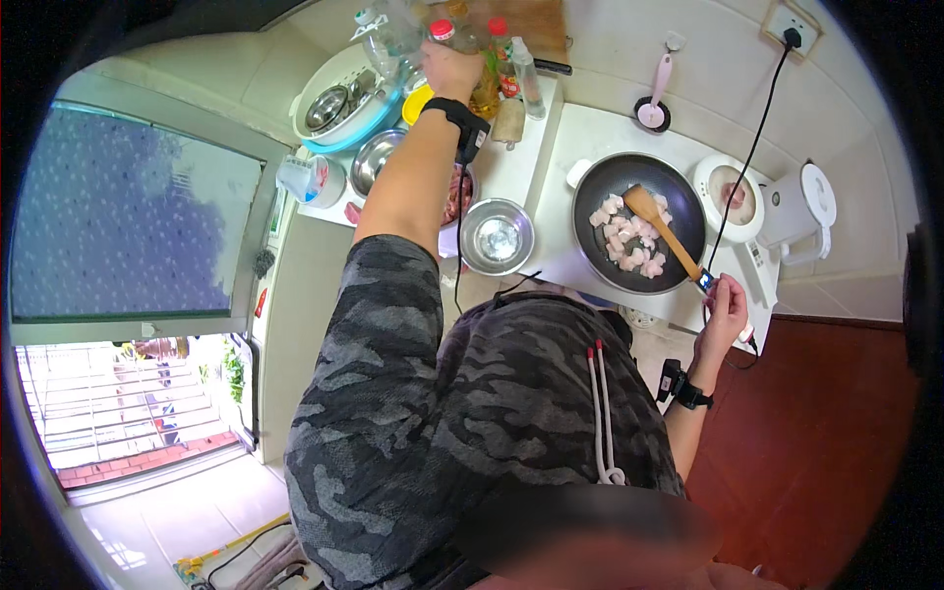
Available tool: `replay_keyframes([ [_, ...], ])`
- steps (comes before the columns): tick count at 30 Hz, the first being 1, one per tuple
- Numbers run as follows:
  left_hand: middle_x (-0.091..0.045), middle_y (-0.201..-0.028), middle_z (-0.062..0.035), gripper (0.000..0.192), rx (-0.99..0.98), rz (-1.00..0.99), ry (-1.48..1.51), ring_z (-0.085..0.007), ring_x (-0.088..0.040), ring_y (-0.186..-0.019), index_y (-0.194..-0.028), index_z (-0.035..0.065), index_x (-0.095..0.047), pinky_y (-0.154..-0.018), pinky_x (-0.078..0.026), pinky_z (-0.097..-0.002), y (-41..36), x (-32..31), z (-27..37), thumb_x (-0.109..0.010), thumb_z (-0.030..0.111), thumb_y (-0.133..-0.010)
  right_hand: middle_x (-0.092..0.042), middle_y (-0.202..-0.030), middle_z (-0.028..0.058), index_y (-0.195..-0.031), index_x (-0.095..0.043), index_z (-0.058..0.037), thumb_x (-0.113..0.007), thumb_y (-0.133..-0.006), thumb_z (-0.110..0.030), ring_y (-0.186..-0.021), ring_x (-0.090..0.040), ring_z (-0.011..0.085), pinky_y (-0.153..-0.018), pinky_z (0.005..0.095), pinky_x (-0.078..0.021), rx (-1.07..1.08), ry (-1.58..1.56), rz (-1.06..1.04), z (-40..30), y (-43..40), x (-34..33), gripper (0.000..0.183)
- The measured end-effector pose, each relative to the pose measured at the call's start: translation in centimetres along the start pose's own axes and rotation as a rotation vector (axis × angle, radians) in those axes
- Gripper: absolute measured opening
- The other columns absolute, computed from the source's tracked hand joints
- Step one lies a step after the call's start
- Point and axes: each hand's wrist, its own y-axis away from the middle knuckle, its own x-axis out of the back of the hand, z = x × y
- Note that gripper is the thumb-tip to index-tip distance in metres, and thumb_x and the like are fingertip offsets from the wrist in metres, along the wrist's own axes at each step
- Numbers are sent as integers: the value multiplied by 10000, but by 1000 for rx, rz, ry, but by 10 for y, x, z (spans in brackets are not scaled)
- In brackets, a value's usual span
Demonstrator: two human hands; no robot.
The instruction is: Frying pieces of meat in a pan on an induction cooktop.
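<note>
My left hand [451, 71] reaches in among the bottles on the raised counter, against a bottle with a red cap [442, 29]. Its fingers are mostly hidden, so its grip is unclear. My right hand [726, 308] is closed around the handle of a dark electric frying pan [590, 243]; a small lit display [706, 279] sits just beyond the fingers, and a cable leaves the handle's end. Pale pieces of raw meat or fish [623, 230] lie spread in the pan. A wooden spatula [667, 234] rests over them, its handle leaning across the rim towards my right hand.
An empty-looking steel bowl [498, 237] stands at the raised counter's edge, beside red raw meat [455, 195] partly behind my forearm. A white lidded cooker [729, 198] and a white kettle [800, 203] flank the pan. A black cord [754, 151] hangs from a wall socket.
</note>
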Motion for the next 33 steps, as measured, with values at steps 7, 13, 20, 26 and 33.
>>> replay_keyframes([
  [7,-493,-1276,-324,918,-20,69,-19,-430,-498,-1212,-1296,-80,-348,-1052,-417,-442,3,15,13,-824,320,-621,-654,-873,26,-1084,-645,14,-645,-950,-154,-723,-564,72,-643,206,-455,7,125,-85,-1,-19,1,215],
  [13,-512,-1325,-243,660,-323,-100,752,-357,-517,-1212,-1389,73,-443,-1053,-407,-445,66,83,46,-736,174,-807,-631,-881,94,-1046,-648,-53,-708,-838,-163,-787,-616,259,-710,360,-501,415,989,-310,5,-43,2,243],
  [20,-680,-1099,-145,240,-214,-19,838,-158,-657,-957,-1182,-35,-564,-822,-537,-280,224,162,49,-591,14,-948,-649,-950,131,-1030,-635,-68,-701,-776,-158,-923,-597,323,-778,436,-506,699,1237,-694,1,-79,-35,277],
  [26,-682,-952,-89,239,183,240,635,-139,-647,-853,-1166,-41,-565,-746,-539,-272,374,154,-45,-604,63,-955,-640,-991,168,-1119,-615,-113,-573,-843,-157,-811,-647,390,-703,503,-523,709,1204,-820,-3,-106,-36,282],
  [33,-704,-947,-159,325,694,-215,-315,-310,-690,-855,-1138,95,-642,-789,-537,-402,599,172,-176,-647,252,-854,-682,-936,169,-1047,-708,-90,-606,-812,-183,-857,-666,362,-748,463,-532,619,1308,-1013,-73,-129,-2,273],
])
